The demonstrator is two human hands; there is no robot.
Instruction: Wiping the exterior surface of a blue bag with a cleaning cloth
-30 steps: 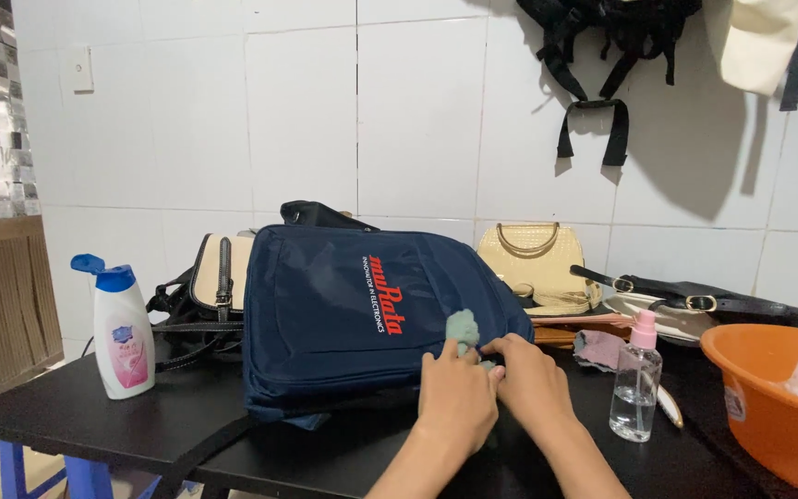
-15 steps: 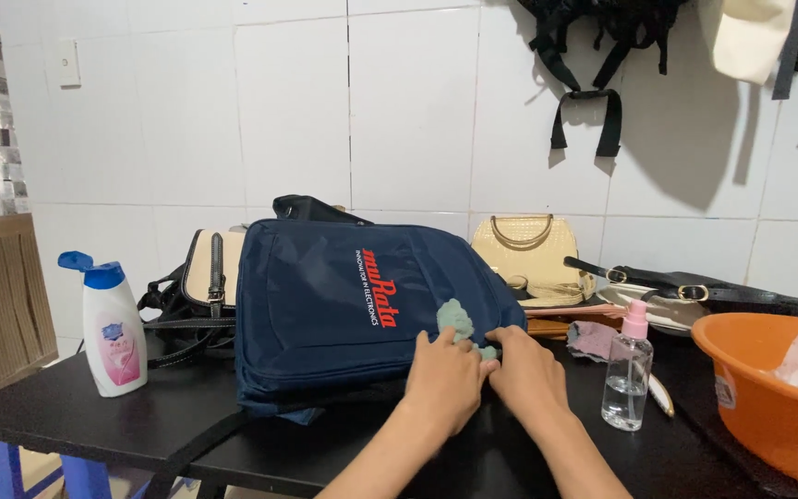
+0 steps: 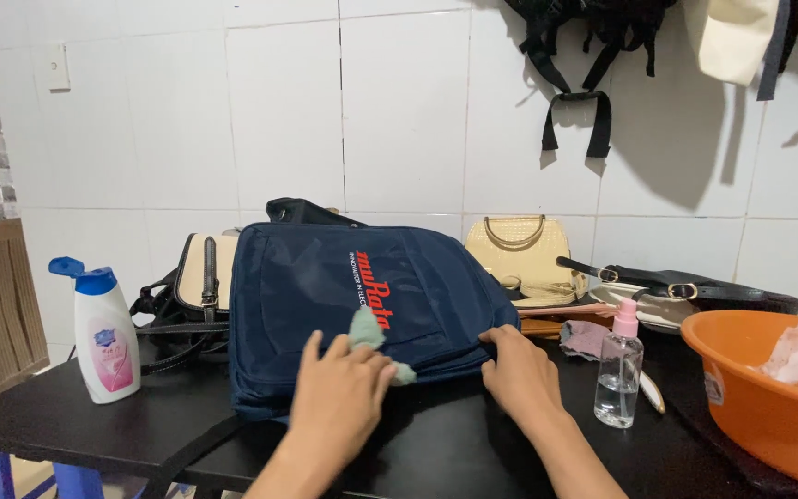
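A navy blue bag with red lettering lies flat on the black table in the middle of the view. My left hand presses a small pale green cloth against the bag's front face. My right hand rests flat on the bag's lower right corner, fingers spread, holding nothing.
A white bottle with a blue flip cap stands at the left. A small clear spray bottle with a pink top stands right of my right hand. An orange basin holding a crumpled wipe sits at the far right. Other handbags lie behind.
My left hand has slid left across the bag with the green cloth, away from my right hand. The two hands were together before and are now apart.
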